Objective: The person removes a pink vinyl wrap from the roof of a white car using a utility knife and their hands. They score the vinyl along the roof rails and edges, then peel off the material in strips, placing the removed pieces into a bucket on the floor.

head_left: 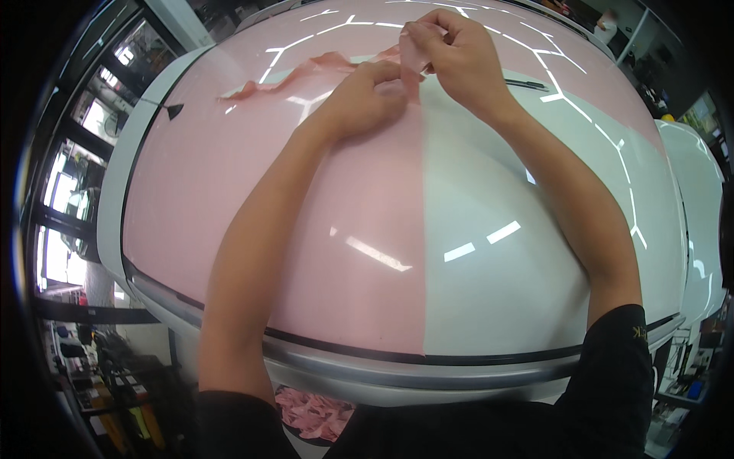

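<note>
Pink film (359, 206) covers the left part of a car roof, and bare white paint (497, 199) shows on the right, split by a straight edge. My right hand (462, 65) is closed in a pinch on a raised flap of this film (414, 57) near the far end of that edge. Beside it, my left hand (363, 99) rests low on the roof with curled fingers, closed at the base of the flap; its fingertips are partly hidden. A crumpled, lifted ridge of film (306, 73) runs off to the left behind it.
A slim black tool (526, 83) lies on the roof right of my right hand. A black antenna (174, 112) stands at the left. Below the near roof edge, a container holds crumpled pink scraps (315, 413). Another person (606, 27) is far off at upper right.
</note>
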`<state>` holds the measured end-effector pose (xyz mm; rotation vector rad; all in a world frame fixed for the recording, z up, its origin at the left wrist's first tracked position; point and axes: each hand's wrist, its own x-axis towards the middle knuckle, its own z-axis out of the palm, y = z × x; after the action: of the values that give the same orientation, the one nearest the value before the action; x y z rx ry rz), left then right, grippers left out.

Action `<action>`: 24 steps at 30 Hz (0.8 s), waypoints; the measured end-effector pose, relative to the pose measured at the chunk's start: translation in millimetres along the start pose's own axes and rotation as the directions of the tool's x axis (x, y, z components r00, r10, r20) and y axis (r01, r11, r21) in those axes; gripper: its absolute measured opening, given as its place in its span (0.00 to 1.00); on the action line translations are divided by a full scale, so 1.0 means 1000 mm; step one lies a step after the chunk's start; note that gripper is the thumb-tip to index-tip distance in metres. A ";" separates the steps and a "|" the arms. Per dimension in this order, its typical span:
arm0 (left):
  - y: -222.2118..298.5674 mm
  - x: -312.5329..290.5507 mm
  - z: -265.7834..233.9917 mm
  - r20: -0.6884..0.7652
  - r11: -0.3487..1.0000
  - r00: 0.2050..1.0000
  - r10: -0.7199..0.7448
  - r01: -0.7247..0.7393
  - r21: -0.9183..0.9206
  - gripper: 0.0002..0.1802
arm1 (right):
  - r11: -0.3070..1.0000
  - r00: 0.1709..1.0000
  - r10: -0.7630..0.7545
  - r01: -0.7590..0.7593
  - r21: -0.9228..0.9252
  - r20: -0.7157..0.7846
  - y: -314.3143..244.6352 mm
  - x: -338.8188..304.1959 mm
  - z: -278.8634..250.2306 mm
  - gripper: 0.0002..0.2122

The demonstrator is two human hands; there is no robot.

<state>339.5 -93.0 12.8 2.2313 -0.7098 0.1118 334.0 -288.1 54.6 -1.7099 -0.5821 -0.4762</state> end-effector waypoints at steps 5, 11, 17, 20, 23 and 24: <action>-0.027 0.038 0.002 -0.300 0.960 0.936 0.182 -0.104 0.259 0.30 | 0.976 0.984 0.103 -0.071 0.206 -0.147 0.045 0.008 -0.002 0.14; -0.032 0.066 -0.008 -0.168 0.972 0.986 0.008 0.032 0.233 0.23 | 0.795 0.897 0.442 -0.380 0.473 -0.022 0.047 0.000 0.005 0.12; -0.037 0.042 0.011 -0.353 0.995 0.934 -0.053 0.019 -0.097 0.21 | 0.824 0.874 0.486 -0.447 0.349 -0.027 0.049 0.000 0.015 0.13; -0.030 0.035 0.011 -0.416 0.999 0.909 -0.012 -0.003 -0.034 0.21 | 0.833 0.884 0.466 -0.449 0.324 0.030 0.048 -0.001 0.013 0.11; -0.030 0.033 0.011 -0.462 0.999 0.886 0.037 -0.018 0.045 0.21 | 0.838 0.887 0.459 -0.449 0.309 0.045 0.046 -0.003 0.013 0.09; -0.029 0.033 0.013 -0.488 0.999 0.872 0.042 -0.024 0.042 0.21 | 0.842 0.889 0.454 -0.448 0.302 0.053 0.045 -0.004 0.012 0.09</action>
<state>381.0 -101.2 -5.5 2.0945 -0.4644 0.6871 358.9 -284.0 14.8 -1.4744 -0.2041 -0.0564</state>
